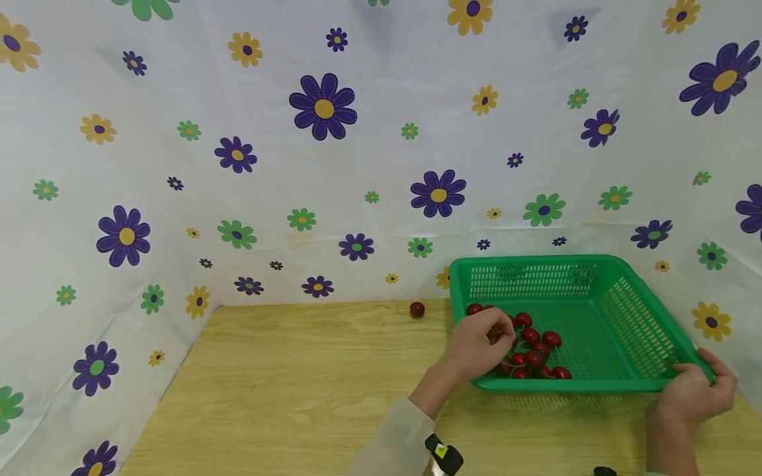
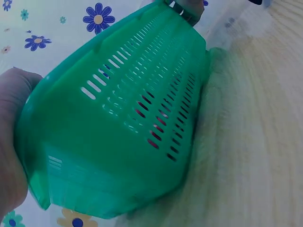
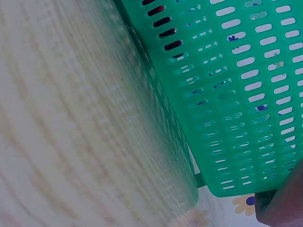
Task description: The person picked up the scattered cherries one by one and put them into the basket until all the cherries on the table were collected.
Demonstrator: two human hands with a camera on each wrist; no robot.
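A green plastic basket (image 1: 595, 317) with slotted walls stands at the right of the table. Glossy red cherries (image 1: 534, 359) with thin stems lie heaped in its left part. My left hand (image 1: 476, 344) reaches over the basket's left front corner, thumb and forefinger curled together among the cherries. I cannot tell whether a cherry or stem is between them. At the right front corner, my right hand (image 1: 693, 393) grips the rim. In the left wrist view the basket wall (image 2: 104, 142) hides the left fingers. Red shows through slots in the wall (image 3: 227, 109) in the right wrist view.
A single cherry (image 1: 417, 309) with its stem lies on the wooden table (image 1: 297, 383), left of the basket near the back edge. A white cloth (image 1: 369, 165) printed with flowers hangs behind and along both sides. The basket's back rim stands close to it.
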